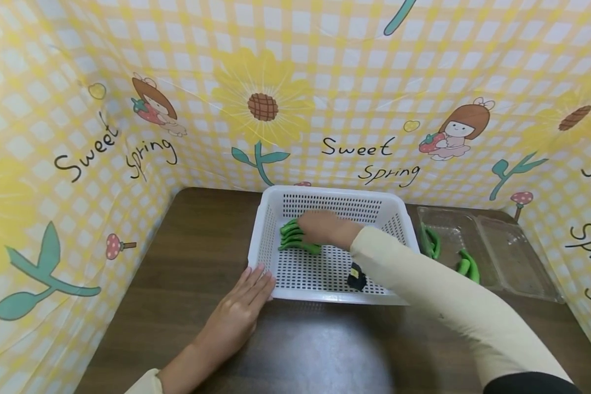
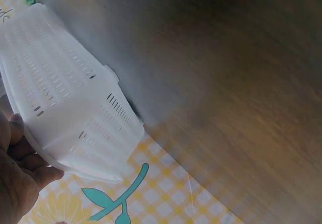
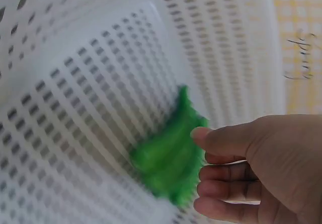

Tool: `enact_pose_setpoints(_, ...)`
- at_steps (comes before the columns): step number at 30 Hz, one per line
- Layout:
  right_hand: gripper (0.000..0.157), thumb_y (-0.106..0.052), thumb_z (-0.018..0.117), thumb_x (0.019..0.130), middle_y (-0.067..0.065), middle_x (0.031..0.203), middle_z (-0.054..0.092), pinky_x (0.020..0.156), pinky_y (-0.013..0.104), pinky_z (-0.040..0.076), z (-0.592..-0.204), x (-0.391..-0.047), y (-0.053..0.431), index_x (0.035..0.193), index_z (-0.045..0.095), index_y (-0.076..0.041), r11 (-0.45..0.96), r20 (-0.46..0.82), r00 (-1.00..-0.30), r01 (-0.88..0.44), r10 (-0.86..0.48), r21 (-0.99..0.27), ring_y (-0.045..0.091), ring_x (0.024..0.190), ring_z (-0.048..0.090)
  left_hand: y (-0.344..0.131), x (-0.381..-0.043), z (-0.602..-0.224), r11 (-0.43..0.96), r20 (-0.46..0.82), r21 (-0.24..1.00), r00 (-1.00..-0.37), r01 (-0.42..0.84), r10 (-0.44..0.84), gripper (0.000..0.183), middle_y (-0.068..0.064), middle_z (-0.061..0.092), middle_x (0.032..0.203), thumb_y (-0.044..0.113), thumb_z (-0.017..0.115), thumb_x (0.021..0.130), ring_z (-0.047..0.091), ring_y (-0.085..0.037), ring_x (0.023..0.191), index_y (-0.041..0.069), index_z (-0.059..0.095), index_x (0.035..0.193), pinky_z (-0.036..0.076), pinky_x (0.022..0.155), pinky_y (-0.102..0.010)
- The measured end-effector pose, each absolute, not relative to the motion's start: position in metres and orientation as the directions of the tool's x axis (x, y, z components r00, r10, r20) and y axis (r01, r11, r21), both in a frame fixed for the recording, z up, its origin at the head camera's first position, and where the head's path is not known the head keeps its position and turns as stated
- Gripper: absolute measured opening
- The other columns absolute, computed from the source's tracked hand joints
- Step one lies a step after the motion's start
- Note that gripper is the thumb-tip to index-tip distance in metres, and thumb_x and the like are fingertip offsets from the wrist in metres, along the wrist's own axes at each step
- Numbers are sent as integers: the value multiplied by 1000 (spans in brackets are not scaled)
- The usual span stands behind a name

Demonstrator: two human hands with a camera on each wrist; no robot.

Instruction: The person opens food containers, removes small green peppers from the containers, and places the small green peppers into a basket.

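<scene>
A white perforated plastic basket (image 1: 315,296) stands at the back of the table. Inside it, toward the left, several green chili peppers (image 1: 295,245) lie side by side in a row. My right hand (image 1: 325,227) is over their right ends, hiding part of them. In the right wrist view its thumb and loosely bent fingers (image 3: 226,214) are right at the edge of the blurred peppers (image 3: 171,163), with nothing visible held between them. My left hand (image 1: 238,306) rests extended fingers over the basket's near left corner; its thumb is hidden in the head view.
Right of the basket, a clear plastic container (image 1: 482,232) with its lid half beside it holds several more green peppers (image 1: 468,266). A small black item (image 1: 357,277) with a yellow mark shows beside the right sleeve. Yellow checked cloth (image 1: 295,33) walls the dark wooden table (image 1: 187,241).
</scene>
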State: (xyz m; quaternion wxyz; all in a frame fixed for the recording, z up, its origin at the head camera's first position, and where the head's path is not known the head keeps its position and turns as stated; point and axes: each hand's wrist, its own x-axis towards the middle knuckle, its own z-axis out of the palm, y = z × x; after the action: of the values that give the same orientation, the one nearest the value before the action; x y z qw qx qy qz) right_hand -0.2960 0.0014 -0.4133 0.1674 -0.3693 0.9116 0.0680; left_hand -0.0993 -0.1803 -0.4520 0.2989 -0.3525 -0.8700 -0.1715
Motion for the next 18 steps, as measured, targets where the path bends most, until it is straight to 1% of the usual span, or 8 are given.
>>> enact_pose_setpoints(3,13,-23,57,85,-5,81,55,62,23,47,-393,-307,25,94,60,-15,740,-286,-715,-672,-638,28,9,70,52,-180,-100,-452,691,647,83,-566,718,511,38,-22,54,116,10,27,97,46,-35,113,-9,55,113,37,94,-50)
enact_pose_setpoints(5,16,-25,55,86,-3,80,54,61,24,47,-378,-315,48,96,59,-13,769,-246,-754,-637,-610,46,10,69,51,-180,-100,-453,691,655,78,-560,719,508,37,-22,54,116,10,28,97,47,-36,112,-9,56,112,37,94,-50)
enact_pose_setpoints(9,18,-28,55,86,1,73,54,53,29,45,-354,-330,104,89,58,-10,851,-193,-843,-521,-502,62,16,61,51,-180,-100,-453,687,669,73,-546,723,504,36,-22,54,115,11,29,96,47,-36,111,-9,56,112,38,93,-51)
enact_pose_setpoints(10,18,-28,55,86,1,72,54,51,30,44,-351,-332,118,87,57,-10,870,-183,-864,-488,-469,75,17,60,51,-180,-100,-453,687,669,73,-547,723,503,36,-22,54,115,11,30,96,47,-36,111,-9,56,112,38,93,-51)
enact_pose_setpoints(12,18,-26,55,85,4,72,55,51,34,44,-349,-336,147,87,57,-7,900,-170,-895,-429,-412,78,20,59,51,-180,-100,-452,687,670,77,-547,723,501,36,-22,54,116,11,30,96,47,-36,111,-9,56,112,37,93,-51)
enact_pose_setpoints(15,19,-20,56,84,8,72,58,51,38,45,-349,-338,189,87,59,-2,929,-165,-921,-366,-354,52,22,59,51,-180,-100,-451,688,667,80,-552,721,501,36,-22,54,116,11,30,96,47,-36,112,-9,56,112,37,94,-51)
enact_pose_setpoints(17,24,-21,57,83,9,71,59,51,37,45,-353,-336,214,90,60,1,947,-196,-929,-320,-314,-2,22,58,52,-180,-100,-451,687,668,80,-550,722,500,36,-22,54,116,12,30,96,47,-36,112,-8,56,112,37,94,-51)
enact_pose_setpoints(18,30,-26,58,83,12,74,60,53,38,46,-355,-334,226,96,60,2,954,-208,-932,-299,-298,-29,22,60,53,-180,-100,-451,687,669,80,-550,722,500,36,-22,54,116,12,30,96,47,-36,112,-8,56,112,38,94,-50)
